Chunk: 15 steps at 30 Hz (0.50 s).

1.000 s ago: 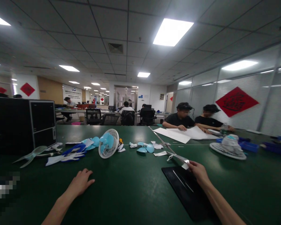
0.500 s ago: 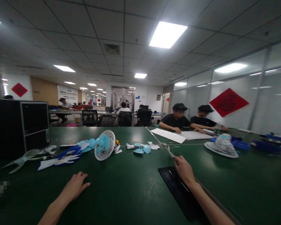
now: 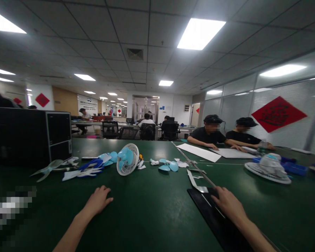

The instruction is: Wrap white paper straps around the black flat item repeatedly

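My left hand (image 3: 98, 201) lies on the green table (image 3: 147, 213) with its fingers apart and nothing in it. My right hand (image 3: 229, 206) is over a flat black panel (image 3: 210, 213) on the right, fingers stretched forward and thumb apart. No object shows in its grasp. Just beyond its fingertips lies a thin whitish frame-like piece (image 3: 193, 182), at the far end of the panel. A long metal strip (image 3: 185, 155) runs along the table past these fingers. A thin pale line or rod (image 3: 212, 205) shows on the panel.
Left stands a black computer case (image 3: 59, 136). Before it lie gloves (image 3: 88, 169), a fan head (image 3: 127, 159) and blue fan blades (image 3: 169, 165). A white fan base (image 3: 269, 168) and blue trays (image 3: 296, 168) are at right. Two people sit behind white boards (image 3: 199, 152).
My right hand has drawn back and let go of the thin piece, which now lies by the black panel. My left hand stays on the table. The whole view has shifted.
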Each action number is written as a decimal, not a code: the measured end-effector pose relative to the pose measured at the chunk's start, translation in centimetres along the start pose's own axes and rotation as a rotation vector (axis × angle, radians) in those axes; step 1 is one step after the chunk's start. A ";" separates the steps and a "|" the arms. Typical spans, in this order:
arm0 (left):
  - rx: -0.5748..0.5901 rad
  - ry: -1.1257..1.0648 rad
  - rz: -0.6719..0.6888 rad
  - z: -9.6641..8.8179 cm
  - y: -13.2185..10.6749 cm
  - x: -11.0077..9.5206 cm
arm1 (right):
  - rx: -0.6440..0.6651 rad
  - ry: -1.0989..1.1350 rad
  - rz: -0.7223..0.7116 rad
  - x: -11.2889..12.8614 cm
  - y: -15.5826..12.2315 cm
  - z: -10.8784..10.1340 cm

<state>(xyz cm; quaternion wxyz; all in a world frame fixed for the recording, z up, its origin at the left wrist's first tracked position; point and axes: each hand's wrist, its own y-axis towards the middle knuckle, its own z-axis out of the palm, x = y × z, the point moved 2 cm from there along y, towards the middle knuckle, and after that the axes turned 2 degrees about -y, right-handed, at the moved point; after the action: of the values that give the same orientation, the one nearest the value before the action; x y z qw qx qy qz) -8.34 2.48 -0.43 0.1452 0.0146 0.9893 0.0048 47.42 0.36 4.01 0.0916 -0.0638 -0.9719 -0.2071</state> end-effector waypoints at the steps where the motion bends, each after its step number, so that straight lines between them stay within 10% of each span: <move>1: -0.003 -0.004 0.003 -0.2 -0.1 -0.2 | 0.021 -0.013 0.036 -1.0 -0.4 0.1; 15: -0.002 -0.015 -0.014 -0.6 -0.6 -0.6 | 0.055 0.155 0.183 -4.9 -3.2 0.4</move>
<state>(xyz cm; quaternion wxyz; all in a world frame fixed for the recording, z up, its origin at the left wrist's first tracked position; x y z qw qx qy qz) -7.96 1.83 0.35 0.1525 0.0075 0.9883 0.0047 51.63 -2.79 1.36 0.1865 -0.1335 -0.9574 -0.1755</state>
